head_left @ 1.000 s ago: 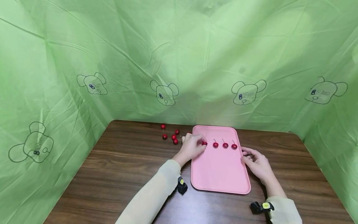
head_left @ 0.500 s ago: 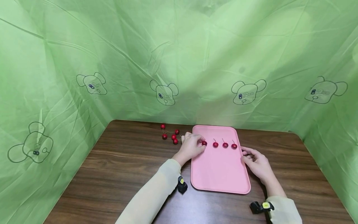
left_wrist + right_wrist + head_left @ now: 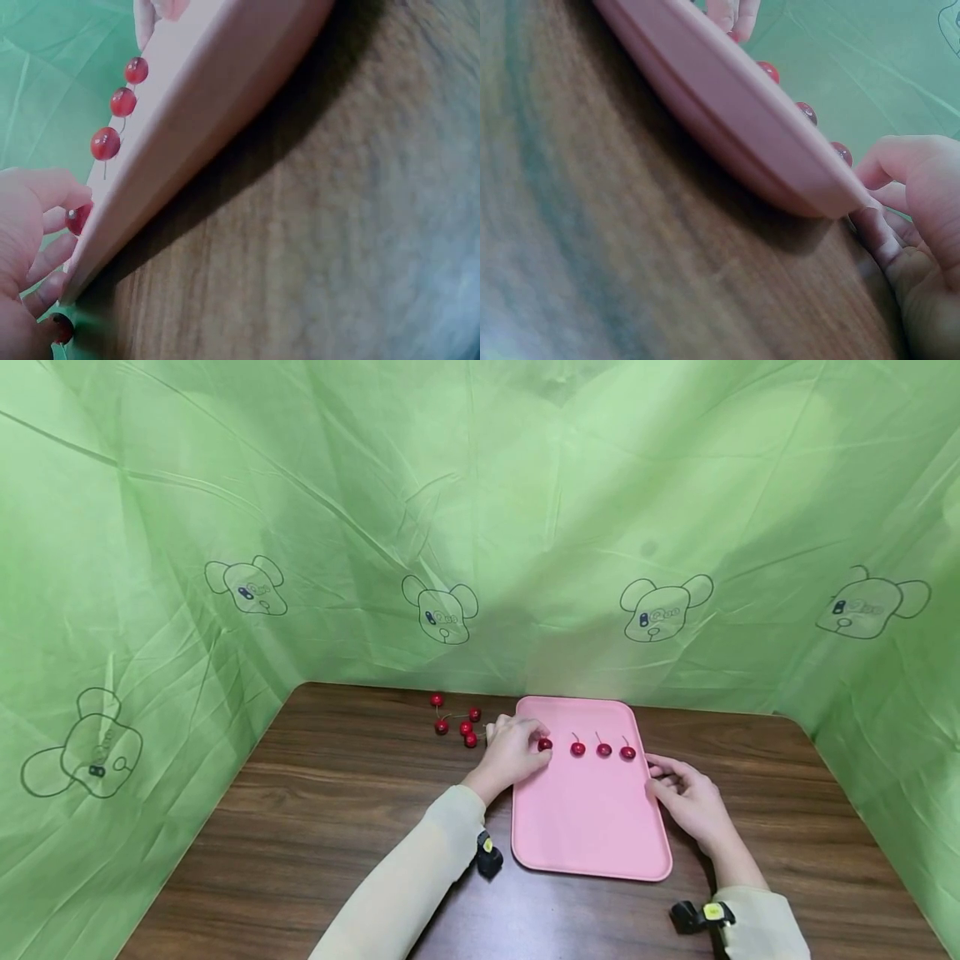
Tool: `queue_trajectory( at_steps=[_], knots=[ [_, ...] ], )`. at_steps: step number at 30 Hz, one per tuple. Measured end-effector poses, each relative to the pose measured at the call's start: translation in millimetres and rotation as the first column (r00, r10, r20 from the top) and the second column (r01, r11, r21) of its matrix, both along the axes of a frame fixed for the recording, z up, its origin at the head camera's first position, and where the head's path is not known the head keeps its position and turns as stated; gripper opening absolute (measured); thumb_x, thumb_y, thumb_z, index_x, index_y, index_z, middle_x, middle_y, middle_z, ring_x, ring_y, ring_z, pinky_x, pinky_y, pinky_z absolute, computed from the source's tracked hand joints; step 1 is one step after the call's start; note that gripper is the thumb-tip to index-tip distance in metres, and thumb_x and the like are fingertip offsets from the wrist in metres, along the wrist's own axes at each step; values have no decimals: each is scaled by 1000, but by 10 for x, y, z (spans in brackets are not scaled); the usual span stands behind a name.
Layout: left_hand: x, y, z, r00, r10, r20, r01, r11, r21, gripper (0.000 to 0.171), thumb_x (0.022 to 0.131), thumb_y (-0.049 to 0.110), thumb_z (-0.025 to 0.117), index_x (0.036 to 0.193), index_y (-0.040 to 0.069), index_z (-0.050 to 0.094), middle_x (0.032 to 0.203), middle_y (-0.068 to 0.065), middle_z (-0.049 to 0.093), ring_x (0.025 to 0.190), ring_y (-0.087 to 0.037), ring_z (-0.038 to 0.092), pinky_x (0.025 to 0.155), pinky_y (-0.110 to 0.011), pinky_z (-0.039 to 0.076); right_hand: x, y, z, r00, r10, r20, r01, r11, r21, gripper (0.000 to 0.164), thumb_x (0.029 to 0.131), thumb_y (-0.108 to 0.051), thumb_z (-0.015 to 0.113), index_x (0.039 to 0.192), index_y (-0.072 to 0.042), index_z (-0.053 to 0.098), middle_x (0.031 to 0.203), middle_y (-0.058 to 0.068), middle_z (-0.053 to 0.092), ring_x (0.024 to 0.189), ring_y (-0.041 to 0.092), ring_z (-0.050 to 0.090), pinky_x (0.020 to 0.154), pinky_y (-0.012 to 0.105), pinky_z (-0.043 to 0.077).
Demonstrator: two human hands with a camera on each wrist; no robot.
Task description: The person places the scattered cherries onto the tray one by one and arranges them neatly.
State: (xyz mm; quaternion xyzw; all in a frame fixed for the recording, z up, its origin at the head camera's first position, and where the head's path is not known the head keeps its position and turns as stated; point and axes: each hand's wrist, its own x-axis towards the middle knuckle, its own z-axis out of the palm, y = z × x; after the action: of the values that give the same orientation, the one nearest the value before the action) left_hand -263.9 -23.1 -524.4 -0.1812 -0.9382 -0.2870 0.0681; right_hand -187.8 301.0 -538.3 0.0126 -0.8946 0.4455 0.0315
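Note:
A pink tray (image 3: 592, 827) lies on the wooden table, bearing a row of red cherries with stems. My left hand (image 3: 513, 752) reaches over the tray's left rim and pinches the leftmost cherry (image 3: 545, 744). That cherry also shows between the fingers in the left wrist view, partly covered. To its right sit three more: a cherry (image 3: 577, 749), a middle cherry (image 3: 603, 750) and a cherry (image 3: 627, 752) by the right rim. My right hand (image 3: 690, 797) grips the tray's right edge with thumb and fingers, seen closer in the right wrist view.
Several loose cherries (image 3: 466, 727) lie on the table (image 3: 337, 793) left of the tray, some close to my left hand. In the left wrist view a dark red cherry (image 3: 61, 328) shows beside that hand. Green cloth (image 3: 525, 527) hangs behind and at both sides.
The cherry in my left fingers has shifted slightly left on the tray. My right hand stays at the tray's edge, and the other cherries have not moved.

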Motion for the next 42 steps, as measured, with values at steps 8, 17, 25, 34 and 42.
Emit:
queue_trajectory(
  at_steps=[8,17,25,34,42],
  knots=[
    [-10,-127,165,998,-33,62,25,991,129,34,92,26,83,123,13,77,115,-2,78,113,-25,63,102,-45,46,9,-5,16,1000,8,5,-8,1000,-6,48,103,-18,75,147,-2,65,120,16,71,90,14,63,75,20,52],
    [44,-427,319,994,-78,72,54,959,279,40,96,19,81,132,5,71,121,-11,74,102,-24,69,91,-38,55,8,0,-15,1000,1,3,-1,1000,-6,47,102,-17,76,146,-3,66,118,15,71,88,13,63,74,21,52],
    [125,-729,384,1000,-6,21,-3,908,419,31,98,16,76,127,6,73,117,-10,78,93,-24,74,88,-45,61,12,-4,-2,1000,0,-3,0,1000,-17,47,102,-16,76,146,-2,66,119,16,72,88,11,63,73,21,52],
    [162,-972,428,993,113,27,-110,843,527,24,99,12,72,122,10,76,113,-8,80,90,-20,73,84,-37,58,18,0,4,1000,-7,7,7,1000,-11,47,102,-17,76,146,-3,66,119,15,72,89,11,63,74,21,53],
    [204,-1113,359,991,126,41,-129,842,524,27,99,7,69,125,5,75,116,-13,80,91,-22,72,81,-33,55,17,-5,24,1000,2,6,-2,1000,-10,47,102,-17,75,146,-2,66,120,17,71,90,13,63,75,21,53]
  ],
)
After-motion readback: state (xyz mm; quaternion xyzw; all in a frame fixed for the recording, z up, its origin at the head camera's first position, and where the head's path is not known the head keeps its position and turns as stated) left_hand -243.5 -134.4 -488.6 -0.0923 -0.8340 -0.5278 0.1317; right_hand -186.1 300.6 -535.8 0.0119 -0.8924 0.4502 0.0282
